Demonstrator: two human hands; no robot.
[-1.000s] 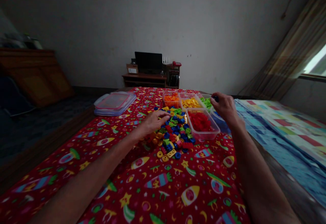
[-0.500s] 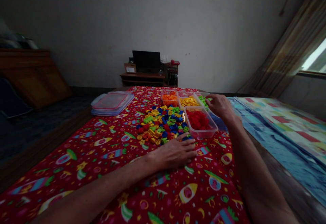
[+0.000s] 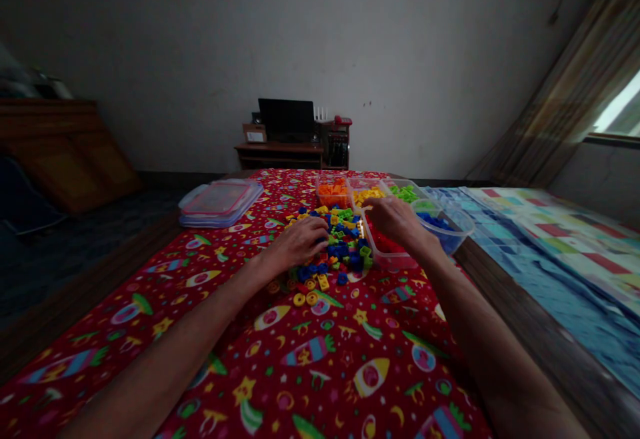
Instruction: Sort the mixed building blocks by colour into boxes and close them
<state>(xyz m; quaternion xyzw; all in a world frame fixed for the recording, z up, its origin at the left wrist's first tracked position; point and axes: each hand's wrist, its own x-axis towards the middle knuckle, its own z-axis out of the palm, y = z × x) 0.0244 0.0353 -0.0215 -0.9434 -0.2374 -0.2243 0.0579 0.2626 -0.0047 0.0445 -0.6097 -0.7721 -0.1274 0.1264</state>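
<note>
Our left hand, fingers curled, rests over the mixed blocks; our right, bent above the box of red blocks, may pinch something, we cannot tell. Dragging our right wrist could tip the blue blocks' tub beside it.

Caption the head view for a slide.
Left hand at the mixed toy bricks, right hand over the red-brick tub.
</note>
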